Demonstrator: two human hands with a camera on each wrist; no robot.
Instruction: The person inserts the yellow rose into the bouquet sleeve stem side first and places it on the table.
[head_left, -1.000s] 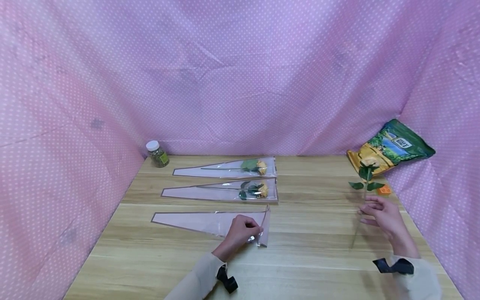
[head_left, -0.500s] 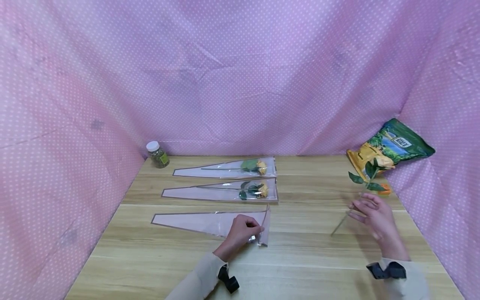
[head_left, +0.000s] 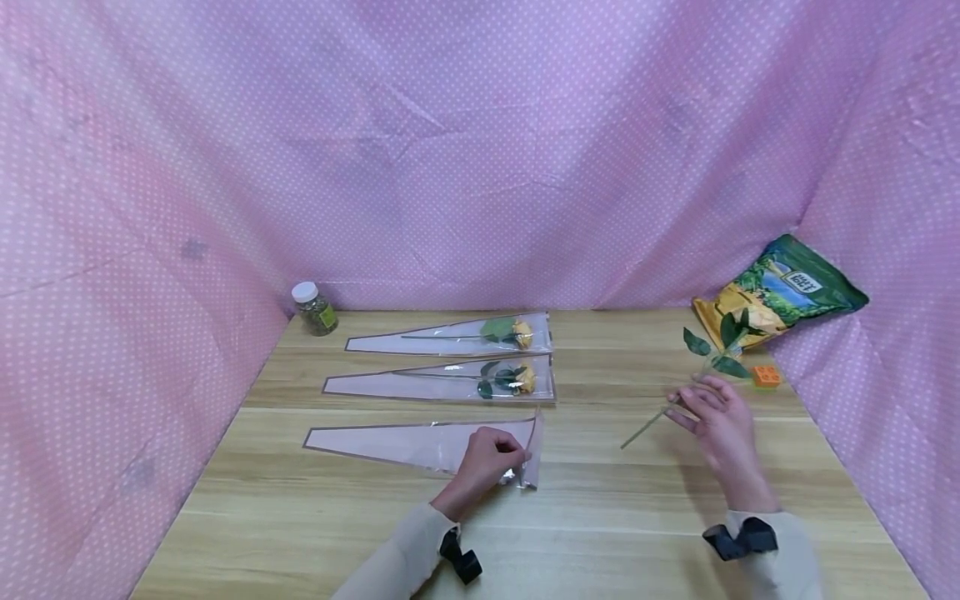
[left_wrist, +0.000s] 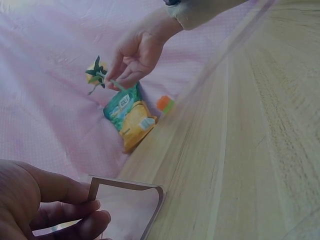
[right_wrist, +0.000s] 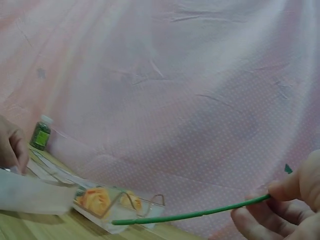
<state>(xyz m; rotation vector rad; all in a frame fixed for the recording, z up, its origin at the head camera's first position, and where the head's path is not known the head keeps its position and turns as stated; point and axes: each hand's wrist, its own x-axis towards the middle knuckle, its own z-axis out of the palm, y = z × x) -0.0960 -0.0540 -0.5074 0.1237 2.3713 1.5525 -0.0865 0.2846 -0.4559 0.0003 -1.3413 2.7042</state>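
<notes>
My left hand (head_left: 483, 462) pinches the wide, lifted end of a clear, brown-edged flower sleeve (head_left: 397, 444) lying nearest me. In the left wrist view, thumb and fingers hold a corner of that sleeve (left_wrist: 131, 207), whose mouth stands somewhat apart. At the right, above the table, my right hand (head_left: 716, 421) pinches a yellow rose by its green stem (head_left: 645, 427). The rose tilts, bloom toward the back right and stem end toward the sleeve. Its bloom blends with the bag behind in the head view. The right wrist view shows the bare stem (right_wrist: 190, 216) pointing left.
Two sleeves, each with a yellow rose inside, the farther sleeve (head_left: 420, 343) and the nearer one (head_left: 435, 387), lie behind. A white-capped jar (head_left: 317, 312) stands back left. A green-yellow bag (head_left: 783, 292) and an orange block (head_left: 766, 376) are at right. Pink dotted cloth (head_left: 480, 167) surrounds the table.
My right hand has moved left with the rose, and the stem has swung from near upright to slanting toward the sleeve. The left hand has hardly moved, still holding the sleeve's end.
</notes>
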